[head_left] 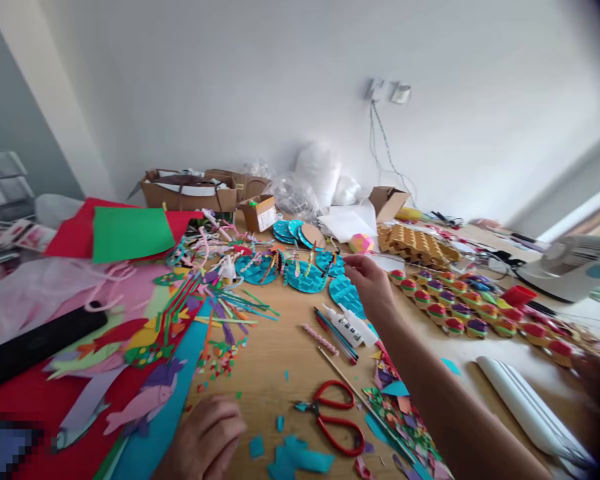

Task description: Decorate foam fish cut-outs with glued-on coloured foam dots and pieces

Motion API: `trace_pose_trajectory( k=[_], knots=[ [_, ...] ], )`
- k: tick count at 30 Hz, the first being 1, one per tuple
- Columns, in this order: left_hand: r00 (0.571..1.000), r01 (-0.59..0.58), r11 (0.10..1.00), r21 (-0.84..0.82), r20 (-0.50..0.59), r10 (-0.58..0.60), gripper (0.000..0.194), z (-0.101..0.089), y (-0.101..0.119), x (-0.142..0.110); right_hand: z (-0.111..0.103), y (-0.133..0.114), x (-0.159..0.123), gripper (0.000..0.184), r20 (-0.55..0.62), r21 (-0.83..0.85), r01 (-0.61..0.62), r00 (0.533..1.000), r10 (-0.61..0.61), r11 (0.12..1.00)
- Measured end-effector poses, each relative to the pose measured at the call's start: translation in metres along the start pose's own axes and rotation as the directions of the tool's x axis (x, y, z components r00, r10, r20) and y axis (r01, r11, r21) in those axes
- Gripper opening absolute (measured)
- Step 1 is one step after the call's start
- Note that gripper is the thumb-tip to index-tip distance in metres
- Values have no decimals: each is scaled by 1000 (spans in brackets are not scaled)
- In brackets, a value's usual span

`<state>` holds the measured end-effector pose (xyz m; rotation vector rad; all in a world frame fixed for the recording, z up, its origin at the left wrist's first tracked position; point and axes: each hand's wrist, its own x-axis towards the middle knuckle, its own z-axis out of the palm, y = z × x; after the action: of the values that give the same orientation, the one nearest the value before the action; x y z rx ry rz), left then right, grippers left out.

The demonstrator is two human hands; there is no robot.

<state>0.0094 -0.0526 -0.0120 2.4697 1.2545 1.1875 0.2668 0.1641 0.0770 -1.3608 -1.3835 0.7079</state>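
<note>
Okay, right hand [365, 279]: one, at 4 o'clock just off the middle of the view, arm stretched over the table [265, 360]. Thumb and fingertips come nearly together beside the teal discs [304, 279]; can't tell if they've got hold of anything, too small to see.
Left hand [203, 432]: one, down at 7 o'clock, back side up, fingers loosely curled. Can't tell how open it is underneath or if anything's in there.
Discs: four laid out around the middle, the last running over to 4 o'clock, plus a small pile at 12 that overlaps too much to count. Twisted strands [269, 265] lie on some of them, no clean count there either.
Glue bottles [349, 328]: two side by side at 5 o'clock, pens right next to them.
Pink braid [320, 339]: one, near 5 o'clock, left of the pens [341, 339].
Scissors [316, 405]: one pair, just before 6 o'clock, red handles, blades pointing to 9.
Stick [350, 383]: one, slanting past the scissors toward 5 o'clock.
Boxes [190, 195]: four cardboard ones that I can see, three around 10 to 11 o'clock, one at 2.
Green sheet [130, 233]: one, at 9 o'clock, over red.
Sockets [401, 93]: two on the wall, 1 o'clock.
</note>
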Motion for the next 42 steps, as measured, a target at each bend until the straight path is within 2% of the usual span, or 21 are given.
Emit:
trace_pose_trajectory(
  k=[1, 2, 4, 5, 7, 8, 9, 10, 13, 16, 20, 24, 27, 29, 35, 39, 42],
  knots=[
    [1000, 2, 999, -36, 12, -1, 17, -4, 5, 2, 3, -10, -20, 14, 76, -3, 56, 996, -55, 998],
    [1000, -18, 998, -60, 24, 19, 17, -8, 9, 4, 6, -21, -41, 11, 186, -49, 206, 963, -194, 977],
    [997, -46, 996, -81, 53, 50, 14, -16, 18, 6, 8, -39, -83, 11, 384, -129, 480, 831, -403, 868],
    [997, -42, 996, -82, 67, 48, 13, -21, 23, 6, 8, -46, -101, 13, 484, -132, 581, 745, -459, 803],
    [995, 10, 997, -82, 96, -2, 11, -30, 30, 4, 7, -54, -131, 17, 591, -83, 723, 590, -551, 685],
    [994, 38, 996, -84, 101, -29, 11, -35, 33, 1, 7, -56, -143, 17, 611, -80, 756, 552, -567, 650],
    [993, 65, 994, -88, 102, -56, 11, -39, 36, -1, 7, -56, -152, 17, 622, -74, 769, 534, -573, 635],
    [992, 88, 992, -89, 96, -80, 13, -43, 38, -4, 7, -54, -159, 16, 626, -77, 770, 532, -570, 634],
    [988, 137, 988, -67, 76, -132, 26, -52, 42, -14, 9, -44, -174, 14, 603, -105, 749, 571, -557, 654],
    [984, 175, 984, -15, 39, -174, 26, -57, 42, -22, 11, -34, -185, 13, 599, -117, 730, 593, -538, 673],
    [981, 196, 980, 33, -22, -195, 23, -62, 42, -29, 15, -25, -195, 18, 647, -113, 716, 579, -496, 689],
    [978, 208, 978, 35, 14, -208, 20, -62, 51, -26, 17, -19, -203, 21, 676, -63, 709, 548, -492, 702],
    [980, 194, 981, 17, 46, -194, 18, -60, 57, -17, 19, -16, -205, 18, 707, -51, 703, 528, -472, 710],
    [983, 173, 985, 6, 53, -173, 15, -58, 59, -10, 18, -15, -204, 16, 715, -59, 690, 534, -451, 722],
    [995, 64, 998, 21, 74, -65, 17, -51, 57, 6, 19, -11, -202, 26, 678, -35, 704, 538, -501, 709],
    [999, -11, 1000, 30, 47, 9, 13, -52, 58, 15, 19, -12, -203, 17, 634, -9, 713, 546, -547, 702],
    [997, -78, 997, 8, 23, 78, 22, -54, 62, 22, 17, -13, -201, 14, 625, 13, 711, 543, -561, 703]
  ],
)
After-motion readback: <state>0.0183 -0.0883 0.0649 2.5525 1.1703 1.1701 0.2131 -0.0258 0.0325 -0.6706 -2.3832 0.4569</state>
